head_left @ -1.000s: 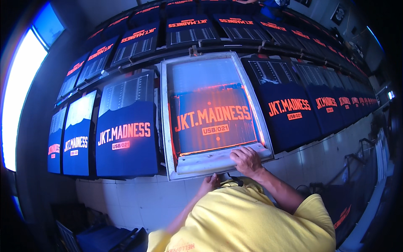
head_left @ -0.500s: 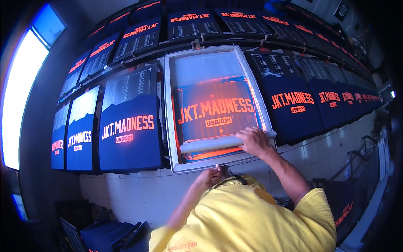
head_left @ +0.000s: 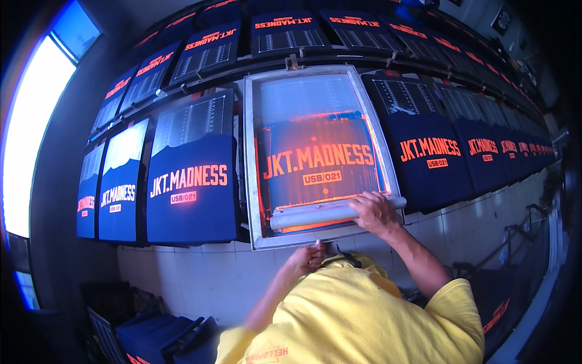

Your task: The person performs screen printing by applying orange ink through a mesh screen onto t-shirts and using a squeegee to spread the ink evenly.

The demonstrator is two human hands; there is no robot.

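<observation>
My right hand (head_left: pixel 374 213) is closed around the right part of a long grey squeegee (head_left: pixel 312 215), which lies across the near end of a screen-printing frame (head_left: pixel 249 151). Through the mesh show orange block lettering and a small orange label. Orange ink (head_left: pixel 321 227) forms a strip along the squeegee's near side, and more lines the inner right edge. Below the middle of the frame's near rim, my left hand (head_left: pixel 307 257) is curled closed with its thumb up by the rim. What its fingers hold, if anything, is hidden.
Dark blue shirt panels with orange lettering lie on boards to the left (head_left: pixel 193 188) and right (head_left: pixel 427 155). Another row of printed panels (head_left: pixel 285 33) lies behind a metal rail (head_left: pixel 212 79). Dark cloth (head_left: pixel 154 333) hangs at the lower left. A bright window (head_left: pixel 36 139) stands far left.
The squeegee and my right hand have come slightly toward the frame's near edge, narrowing the ink strip there. My left hand stays by the rim. The whole view has shifted a little.
</observation>
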